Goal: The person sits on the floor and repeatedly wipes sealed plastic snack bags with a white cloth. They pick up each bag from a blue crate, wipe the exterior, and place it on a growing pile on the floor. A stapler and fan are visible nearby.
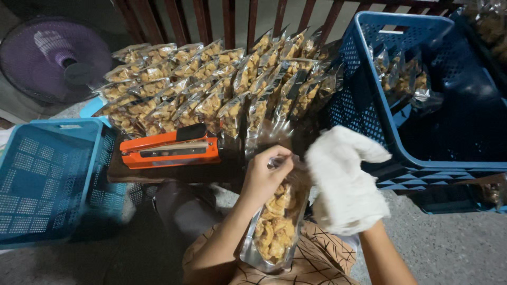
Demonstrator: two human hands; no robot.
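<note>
The left hand [264, 171] pinches the top of a clear pouch [275, 224] of golden fried snacks, fingers closed on its open mouth. The pouch hangs upright over the person's lap, its lower end against a patterned brown cloth [317, 258]. The right hand [343, 182] wears a thick white mitt and rests against the pouch's right side near the top; whether it is gripping the pouch cannot be told through the mitt.

Just beyond the hands stands a low dark table [174, 171]. An orange heat sealer [169, 149] lies at its near edge, left of the pouch, with its arm down. Behind it, rows of filled pouches [211, 84] stand leaning against each other across the table, reaching to the far edge by a brown railing [211, 16].

An empty light-blue crate [47, 179] sits on the floor off the table's left edge. A darker blue crate [438, 95] sits at the right, with a few filled pouches [401, 76] in its far corner. A purple fan [55, 58] stands far left.
</note>
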